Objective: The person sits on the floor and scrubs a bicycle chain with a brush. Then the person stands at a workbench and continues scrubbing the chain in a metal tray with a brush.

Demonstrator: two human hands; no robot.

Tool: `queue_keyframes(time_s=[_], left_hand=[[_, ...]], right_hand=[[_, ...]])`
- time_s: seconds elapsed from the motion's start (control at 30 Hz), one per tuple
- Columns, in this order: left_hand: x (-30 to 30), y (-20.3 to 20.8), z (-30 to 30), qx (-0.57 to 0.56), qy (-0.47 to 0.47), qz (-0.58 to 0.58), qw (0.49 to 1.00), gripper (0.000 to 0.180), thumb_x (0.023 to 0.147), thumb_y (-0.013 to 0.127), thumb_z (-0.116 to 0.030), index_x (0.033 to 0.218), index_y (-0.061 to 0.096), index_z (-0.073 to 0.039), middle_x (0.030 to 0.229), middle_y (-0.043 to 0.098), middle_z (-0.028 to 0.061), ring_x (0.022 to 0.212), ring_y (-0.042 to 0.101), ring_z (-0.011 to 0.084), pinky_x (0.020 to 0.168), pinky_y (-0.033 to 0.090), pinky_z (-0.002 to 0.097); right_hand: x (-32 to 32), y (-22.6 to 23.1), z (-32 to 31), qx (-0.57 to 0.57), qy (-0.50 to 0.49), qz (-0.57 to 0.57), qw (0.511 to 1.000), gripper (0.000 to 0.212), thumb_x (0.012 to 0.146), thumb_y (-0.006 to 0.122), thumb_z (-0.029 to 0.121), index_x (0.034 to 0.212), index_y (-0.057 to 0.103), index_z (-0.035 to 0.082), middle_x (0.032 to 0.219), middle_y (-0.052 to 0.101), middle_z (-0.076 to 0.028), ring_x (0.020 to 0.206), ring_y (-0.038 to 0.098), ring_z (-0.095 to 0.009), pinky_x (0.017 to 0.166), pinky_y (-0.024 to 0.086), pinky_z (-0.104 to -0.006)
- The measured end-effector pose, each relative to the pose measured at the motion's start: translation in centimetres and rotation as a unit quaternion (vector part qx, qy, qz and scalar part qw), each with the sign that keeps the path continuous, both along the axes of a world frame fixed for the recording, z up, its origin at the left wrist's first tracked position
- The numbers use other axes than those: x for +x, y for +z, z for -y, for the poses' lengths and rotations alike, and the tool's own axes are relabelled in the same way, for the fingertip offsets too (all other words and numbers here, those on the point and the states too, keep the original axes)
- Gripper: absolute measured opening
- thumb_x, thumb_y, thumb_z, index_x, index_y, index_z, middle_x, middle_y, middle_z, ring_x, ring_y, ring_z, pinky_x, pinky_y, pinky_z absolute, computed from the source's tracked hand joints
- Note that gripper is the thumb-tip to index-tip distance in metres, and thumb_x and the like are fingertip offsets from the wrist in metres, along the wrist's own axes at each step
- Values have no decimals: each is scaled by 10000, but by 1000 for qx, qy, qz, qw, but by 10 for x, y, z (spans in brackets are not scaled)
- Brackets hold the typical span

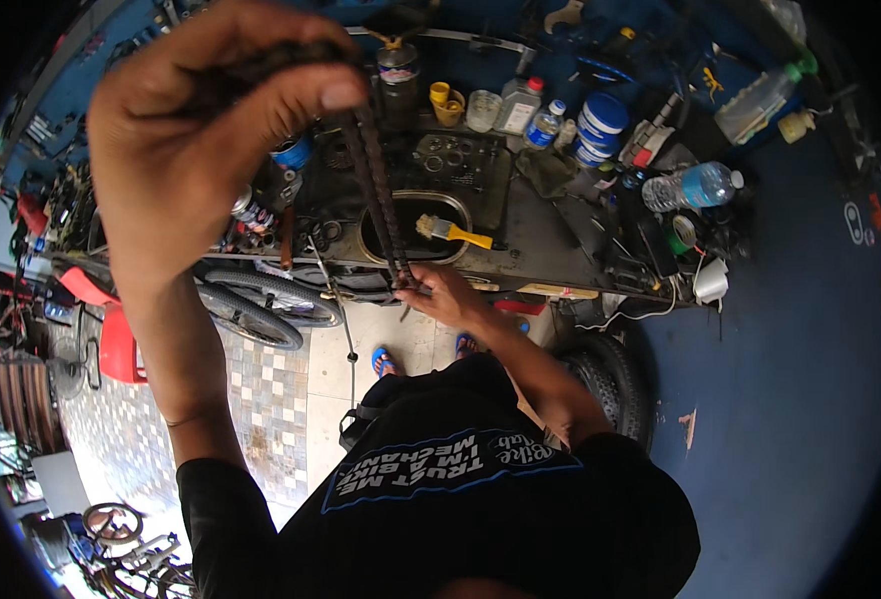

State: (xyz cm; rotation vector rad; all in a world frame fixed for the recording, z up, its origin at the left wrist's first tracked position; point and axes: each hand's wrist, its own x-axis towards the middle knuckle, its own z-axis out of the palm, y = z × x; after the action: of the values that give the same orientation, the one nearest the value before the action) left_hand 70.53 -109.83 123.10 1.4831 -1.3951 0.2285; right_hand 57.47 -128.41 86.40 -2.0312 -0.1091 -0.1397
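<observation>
Apparently removed, not yet refitted, the dark, doubled metal chain (385,205) is pinched by bare left hand (186,140) above, right hand (447,297) below.

Black T-shirt (490,524) with blue-framed white lettering (422,465), blue flip-flops (379,354)

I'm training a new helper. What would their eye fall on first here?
The left hand, looming large at upper left, holds a dark chain that runs down to the right hand near the picture's centre. Just above the right hand, a yellow-handled brush lies partly in an oval pan.
</observation>
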Motion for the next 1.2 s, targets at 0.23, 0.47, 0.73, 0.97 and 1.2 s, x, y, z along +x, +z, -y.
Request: queue_keyframes(time_s=[0.23,0.47,0.73,0.97,1.2], left_hand=[[39,30,19,-113,24,-3,993,249,1000,750,-161,1181,756,9,968,762,59,807,688,107,735,549,259],[70,18,113,-170,-116,-38,978,173,996,757,-175,1038,734,-9,749,695,27,590,606,77,538,518,225],[26,-50,181,32,-57,-133,989,225,959,806,-212,1101,777,-39,941,767,8,803,669,76,717,524,240],[20,-207,246,236,-63,-89,966,217,936,793,-188,1102,753,-53,1004,777,132,904,735,230,833,565,370],[7,-321,264,349,-30,-145,925,242,942,769,-191,1154,756,-74,1095,762,198,1025,736,374,895,569,451]], right_hand=[[-51,145,111,-84,-101,-42,990,292,992,761,218,1183,673,16,950,727,-63,847,708,-132,734,572,-301],[-84,228,178,-60,-199,28,978,205,952,780,98,1122,692,25,891,745,-60,777,684,-79,675,543,-265],[-79,239,210,-174,-255,75,948,182,948,767,115,1084,687,23,921,760,-123,769,712,-193,680,555,-322],[-72,168,221,-230,-273,24,934,202,921,762,115,1070,667,18,972,751,-165,821,736,-314,731,566,-415],[-60,98,204,-280,-303,-108,905,198,923,737,190,1066,694,60,994,757,-170,887,729,-398,776,570,-496]])
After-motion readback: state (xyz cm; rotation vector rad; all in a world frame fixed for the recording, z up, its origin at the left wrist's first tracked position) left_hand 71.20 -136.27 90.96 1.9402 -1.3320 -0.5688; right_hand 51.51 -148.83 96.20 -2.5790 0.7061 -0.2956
